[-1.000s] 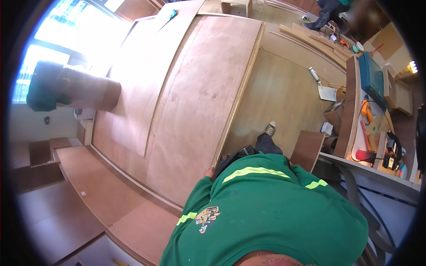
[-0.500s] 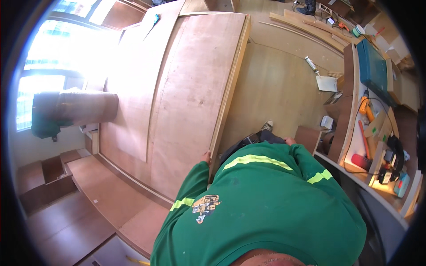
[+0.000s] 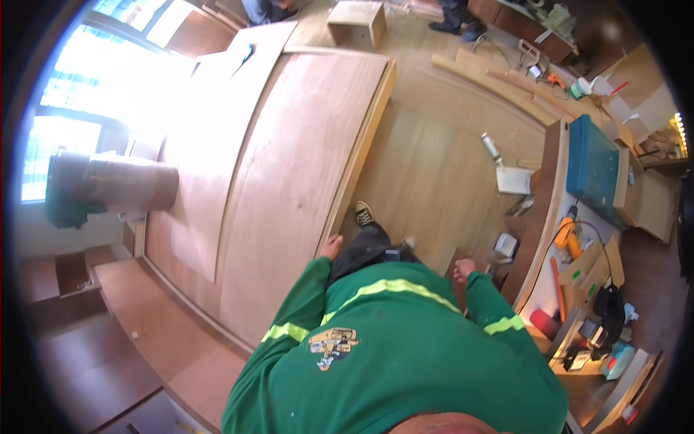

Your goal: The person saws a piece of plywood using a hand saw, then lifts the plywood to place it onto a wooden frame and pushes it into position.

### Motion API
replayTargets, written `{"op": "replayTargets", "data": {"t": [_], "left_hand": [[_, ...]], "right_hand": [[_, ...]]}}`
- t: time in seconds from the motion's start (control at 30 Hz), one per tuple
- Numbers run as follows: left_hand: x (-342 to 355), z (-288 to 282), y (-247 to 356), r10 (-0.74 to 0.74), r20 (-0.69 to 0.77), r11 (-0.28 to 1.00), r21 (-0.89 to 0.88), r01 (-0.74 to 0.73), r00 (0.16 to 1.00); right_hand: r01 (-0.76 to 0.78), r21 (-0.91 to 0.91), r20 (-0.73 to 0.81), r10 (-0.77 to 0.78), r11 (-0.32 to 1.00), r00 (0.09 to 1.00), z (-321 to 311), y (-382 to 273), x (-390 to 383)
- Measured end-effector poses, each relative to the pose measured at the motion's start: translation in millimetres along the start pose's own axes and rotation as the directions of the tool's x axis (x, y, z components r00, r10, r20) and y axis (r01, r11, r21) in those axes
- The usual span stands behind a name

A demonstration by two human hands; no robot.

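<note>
My left hand point(image 3: 332, 247), loosely curled with nothing visible in it, hangs at the near right edge of a large wooden panel structure point(image 3: 303, 123). Whether it touches that edge I cannot make out. On the other side of my body, my right hand point(image 3: 464, 270) is curled with no object showing, close to a brown cabinet board point(image 3: 460, 254). A second, paler sheet point(image 3: 242, 94) lies along the panel's left part, with a blue-handled tool point(image 3: 248, 52) on its far end. My foot in a dark sneaker point(image 3: 363, 214) stands beside the panel.
Right of me, a bench holds an orange drill point(image 3: 568, 231), a red-orange tool point(image 3: 557, 289) and a teal case point(image 3: 594, 163). A sealant tube point(image 3: 490, 147) and white sheet point(image 3: 513, 180) lie on the floor. Long boards point(image 3: 499, 90) and a wooden box point(image 3: 356, 23) are farther off, near other people's legs point(image 3: 457, 18).
I have stepped forward along the panel, one sneaker now ahead. My left hand stays by its edge, and my right hand has come out farther from my body. The view has shifted.
</note>
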State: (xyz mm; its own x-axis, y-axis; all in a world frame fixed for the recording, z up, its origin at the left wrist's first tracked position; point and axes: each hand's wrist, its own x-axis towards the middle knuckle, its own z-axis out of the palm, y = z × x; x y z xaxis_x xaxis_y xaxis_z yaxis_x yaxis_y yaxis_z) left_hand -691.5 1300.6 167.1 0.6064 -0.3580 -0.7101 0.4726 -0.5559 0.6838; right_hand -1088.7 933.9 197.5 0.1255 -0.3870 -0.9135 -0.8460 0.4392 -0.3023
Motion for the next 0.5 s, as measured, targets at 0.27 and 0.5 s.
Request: {"op": "replayTargets", "data": {"t": [0.27, 0.5], "left_hand": [[54, 35, -8, -0.205, 0.282, 0.526, 0.84, -0.137, 0.937], [171, 91, 91, -0.135, 0.413, 0.642, 0.729, -0.238, 0.901]], "right_hand": [[0.476, -0.57, 0.134, -0.495, 0.67, 0.858, 11, -22, 39], [0.375, -0.712, 0.092, -0.45, 0.594, 0.888, -42, -45, 69]]}}
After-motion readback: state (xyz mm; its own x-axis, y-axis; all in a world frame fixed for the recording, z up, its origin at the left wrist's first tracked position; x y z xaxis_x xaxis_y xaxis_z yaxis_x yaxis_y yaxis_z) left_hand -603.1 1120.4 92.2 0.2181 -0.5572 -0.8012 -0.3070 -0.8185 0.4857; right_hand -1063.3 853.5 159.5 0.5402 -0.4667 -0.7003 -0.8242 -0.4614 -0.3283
